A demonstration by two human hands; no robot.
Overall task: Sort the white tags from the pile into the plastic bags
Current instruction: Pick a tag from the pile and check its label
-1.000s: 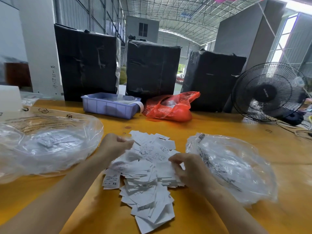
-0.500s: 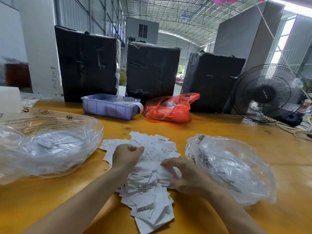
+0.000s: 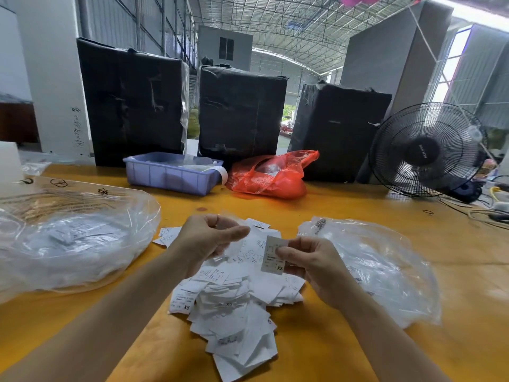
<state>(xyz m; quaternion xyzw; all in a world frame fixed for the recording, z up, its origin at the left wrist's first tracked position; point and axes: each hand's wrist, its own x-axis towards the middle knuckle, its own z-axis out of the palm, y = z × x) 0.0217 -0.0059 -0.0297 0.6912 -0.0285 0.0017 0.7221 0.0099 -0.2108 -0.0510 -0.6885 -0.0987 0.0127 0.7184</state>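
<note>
At the near middle of the yellow desk point(image 3: 358, 205) lies the pile of white tags point(image 3: 234, 299), a loose heap that trails toward the near edge, several slips showing "XS" in print. Both hands are lifted just above it. The right hand point(image 3: 311, 266) pinches a single tag point(image 3: 273, 255) between thumb and curled fingers, holding it upright with its printed face turned this way — the "XS" at its lower end is easy to read. The left hand point(image 3: 206, 238) hovers over the far part of the pile with its fingers curled in and the thumb stretched across toward the held tag; whether it grips anything I cannot tell from here. On either side of the pile sits a clear plastic bag: the left bag point(image 3: 82, 238) is the larger, puffed up, with printing on its far side and a blur of white slips inside, spreading to the desk's left edge; the right bag point(image 3: 385, 271) lies flatter and crumpled, just beside the pile, with little that can be made out through the film. Farther back, toward the far edge, stand a lilac plastic bin point(image 3: 170, 175) and, just right of it, a red plastic bag point(image 3: 270, 177) slumped on the desk. Behind them rise three black wrapped bundles point(image 3: 242, 111) in a row, and at the far right corner a black fan point(image 3: 424, 150) faces the desk, cables lying near its base.
</note>
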